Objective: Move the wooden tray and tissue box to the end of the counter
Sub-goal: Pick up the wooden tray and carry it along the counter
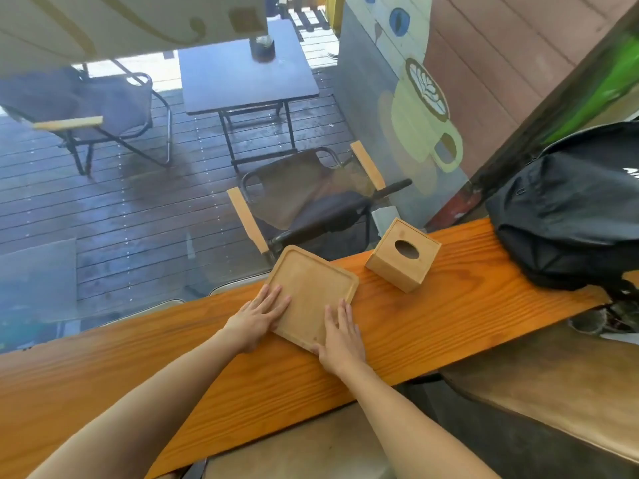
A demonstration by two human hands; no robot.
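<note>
A square, light wooden tray [311, 288] lies flat on the orange wooden counter [449, 323], turned at an angle. My left hand [257, 321] rests on the tray's left edge with its fingers flat and together on the wood. My right hand [340, 335] lies on the tray's near right side, thumb hooked at the near corner. To the right of the tray stands a cube-shaped wooden tissue box [403, 259] with an oval hole on top; neither hand touches it.
A black backpack [570, 212] sits on the counter's right end, just beyond the tissue box. Behind the counter a glass pane looks onto a deck with folding chairs [311, 202] and a dark table [242, 70]. A brown bench seat [553, 392] is below right.
</note>
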